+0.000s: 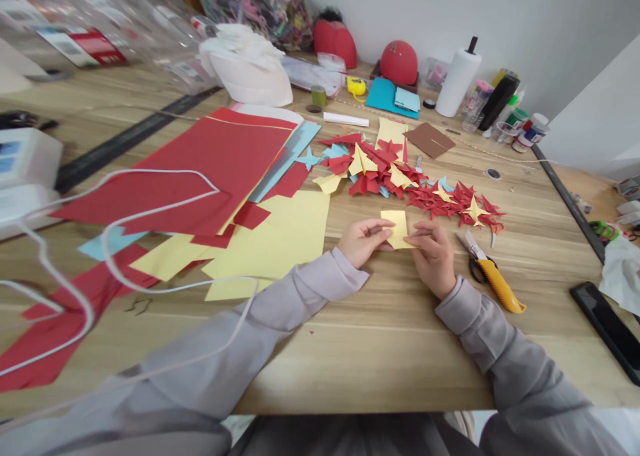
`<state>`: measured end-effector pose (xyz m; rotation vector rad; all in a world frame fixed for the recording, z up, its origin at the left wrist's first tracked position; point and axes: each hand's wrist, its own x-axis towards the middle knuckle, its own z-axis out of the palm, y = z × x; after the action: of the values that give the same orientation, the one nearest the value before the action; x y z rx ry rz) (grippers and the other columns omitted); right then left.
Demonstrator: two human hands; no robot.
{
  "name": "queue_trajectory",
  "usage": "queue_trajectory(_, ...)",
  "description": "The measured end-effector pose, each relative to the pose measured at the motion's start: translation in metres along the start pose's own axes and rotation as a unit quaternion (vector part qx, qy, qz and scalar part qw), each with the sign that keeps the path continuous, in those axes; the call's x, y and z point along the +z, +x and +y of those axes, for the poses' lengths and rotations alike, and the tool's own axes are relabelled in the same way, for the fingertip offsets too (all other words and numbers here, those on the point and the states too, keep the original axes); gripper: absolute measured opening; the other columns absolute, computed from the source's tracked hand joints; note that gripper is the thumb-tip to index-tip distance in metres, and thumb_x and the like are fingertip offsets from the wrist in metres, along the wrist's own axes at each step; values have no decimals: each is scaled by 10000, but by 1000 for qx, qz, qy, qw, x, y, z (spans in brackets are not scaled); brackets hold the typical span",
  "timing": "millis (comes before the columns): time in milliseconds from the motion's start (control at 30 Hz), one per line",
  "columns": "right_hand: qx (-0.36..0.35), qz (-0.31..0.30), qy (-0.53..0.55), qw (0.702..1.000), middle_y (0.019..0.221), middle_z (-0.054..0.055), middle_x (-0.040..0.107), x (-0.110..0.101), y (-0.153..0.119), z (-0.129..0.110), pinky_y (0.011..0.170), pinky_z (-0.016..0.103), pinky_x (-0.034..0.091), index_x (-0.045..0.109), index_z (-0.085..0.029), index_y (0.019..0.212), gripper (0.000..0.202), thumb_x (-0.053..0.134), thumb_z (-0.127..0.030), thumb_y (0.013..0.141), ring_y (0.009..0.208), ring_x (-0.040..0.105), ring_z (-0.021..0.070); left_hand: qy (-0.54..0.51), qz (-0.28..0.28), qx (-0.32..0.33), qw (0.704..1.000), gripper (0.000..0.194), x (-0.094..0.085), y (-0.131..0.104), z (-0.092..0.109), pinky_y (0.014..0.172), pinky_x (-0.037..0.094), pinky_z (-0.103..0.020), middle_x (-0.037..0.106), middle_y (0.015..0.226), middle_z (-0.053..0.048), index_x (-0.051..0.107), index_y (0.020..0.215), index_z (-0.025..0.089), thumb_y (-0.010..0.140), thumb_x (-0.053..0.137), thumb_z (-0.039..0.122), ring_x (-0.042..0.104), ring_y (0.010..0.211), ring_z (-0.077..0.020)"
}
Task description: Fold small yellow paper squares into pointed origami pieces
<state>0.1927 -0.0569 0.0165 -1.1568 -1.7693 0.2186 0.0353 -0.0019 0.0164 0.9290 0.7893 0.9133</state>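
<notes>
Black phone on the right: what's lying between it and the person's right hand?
In the head view, a yellow-handled cutter lies on the tabletop between the right hand and the phone, overlapping what look like black-handled scissors.

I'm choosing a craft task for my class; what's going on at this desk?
Someone's left hand and right hand hold a small yellow paper between them. Beyond it lies a pile of folded paper shapes, mostly red. A yellow-handled cutter lies to the right of the right hand, and a large red sheet lies to the left.
</notes>
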Motion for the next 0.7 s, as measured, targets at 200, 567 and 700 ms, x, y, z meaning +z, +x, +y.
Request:
queue_trajectory(200,-12,14,-16,1000,1020,65,490,-1,0,1,678,342,506,621,-235,866,265,485,-46,739,789,564,150,-4,-47,-49,998,399,-4,3,4,583,553,-300,652,635,-29,619,852,107,523,768,278,635,583,-156)
queue_trajectory(567,-19,-85,-55,995,1159,111,394,5,2,-5,819,392,479,544,-216,897,169,605,-212,740,1054,485,230,25,14,75,997,317,0,0,-2,618,527,-259,651,655,-17,644,813,111,553,739,263,611,601,-118)
queue_trajectory(700,27,-68,-17,997,1072,96,472,3,4,-4,835,378,463,541,-209,847,123,599,-269,757,1001,513,206,47,8,89,995,283,1,-2,-1,625,536,-283,636,594,-9,652,787,110,575,724,284,615,575,-130)
